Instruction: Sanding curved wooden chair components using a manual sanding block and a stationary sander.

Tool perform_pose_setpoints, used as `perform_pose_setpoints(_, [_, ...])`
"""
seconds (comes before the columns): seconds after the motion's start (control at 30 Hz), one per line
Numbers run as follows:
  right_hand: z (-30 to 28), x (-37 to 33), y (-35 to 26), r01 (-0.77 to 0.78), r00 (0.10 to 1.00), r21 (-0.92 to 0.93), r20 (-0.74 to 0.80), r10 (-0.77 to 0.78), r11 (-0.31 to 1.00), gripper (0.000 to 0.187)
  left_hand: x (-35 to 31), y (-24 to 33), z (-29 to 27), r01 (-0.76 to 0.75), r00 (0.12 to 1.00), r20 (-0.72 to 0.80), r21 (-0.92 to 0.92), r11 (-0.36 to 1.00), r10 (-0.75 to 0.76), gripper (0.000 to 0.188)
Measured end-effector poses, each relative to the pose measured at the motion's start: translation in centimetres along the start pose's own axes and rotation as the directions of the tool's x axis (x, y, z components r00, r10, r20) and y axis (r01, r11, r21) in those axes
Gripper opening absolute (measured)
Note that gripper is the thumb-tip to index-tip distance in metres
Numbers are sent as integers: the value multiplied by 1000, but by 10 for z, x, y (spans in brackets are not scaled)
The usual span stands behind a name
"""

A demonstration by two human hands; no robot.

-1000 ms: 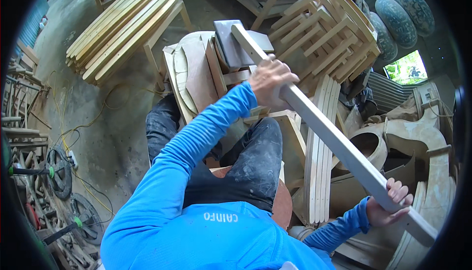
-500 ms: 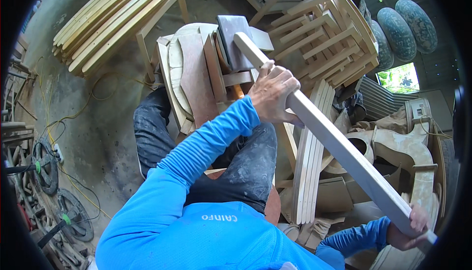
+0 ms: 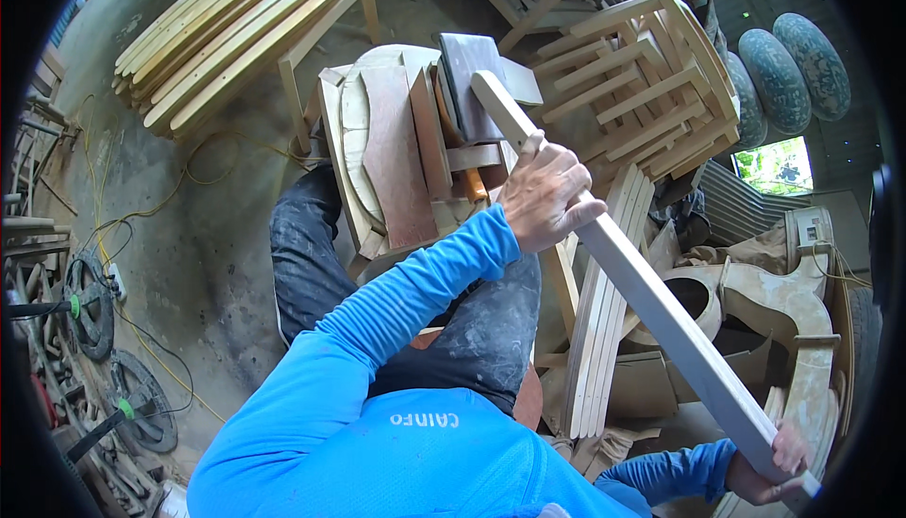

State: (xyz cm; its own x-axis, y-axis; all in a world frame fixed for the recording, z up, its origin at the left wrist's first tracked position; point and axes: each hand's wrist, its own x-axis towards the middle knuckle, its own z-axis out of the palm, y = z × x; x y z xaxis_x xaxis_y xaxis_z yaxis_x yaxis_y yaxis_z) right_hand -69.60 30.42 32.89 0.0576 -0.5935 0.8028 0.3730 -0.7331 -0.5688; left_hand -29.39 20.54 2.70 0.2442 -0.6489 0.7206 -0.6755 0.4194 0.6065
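Note:
A long, straight, pale wooden bar runs slantwise from the middle of the view down to the lower right. My left hand is closed over its upper part, with the fingers wrapped across the top. Close to the near end, my right hand grips the same bar. The far end lies against a dark grey rectangular plate, and the bar hides part of it. That plate sits among shaped wooden pieces on a low wooden frame in front of my knees. An orange handle-like piece shows beneath the plate.
Curved slats are stacked at the upper left. A slatted wooden stack stands at the upper right, and more slats lean beside my leg. Carved wooden parts crowd the right. A yellow cord crosses the floor near wheels.
The view has shifted slightly. The bar's near end and my right hand have moved down and to the left. My left thumb has come up closer to the bar.

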Motion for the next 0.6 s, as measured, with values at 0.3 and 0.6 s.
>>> perform_pose_setpoints(0.3, [52,-78,99,8,996,121,86,-19,993,23,34,-89,-19,-47,995,91,32,998,44,57])
perform_pose_setpoints(0.6, [-49,-106,1,233,902,-263,-303,-309,936,75,-5,-22,3,-59,984,177,134,989,35,41])
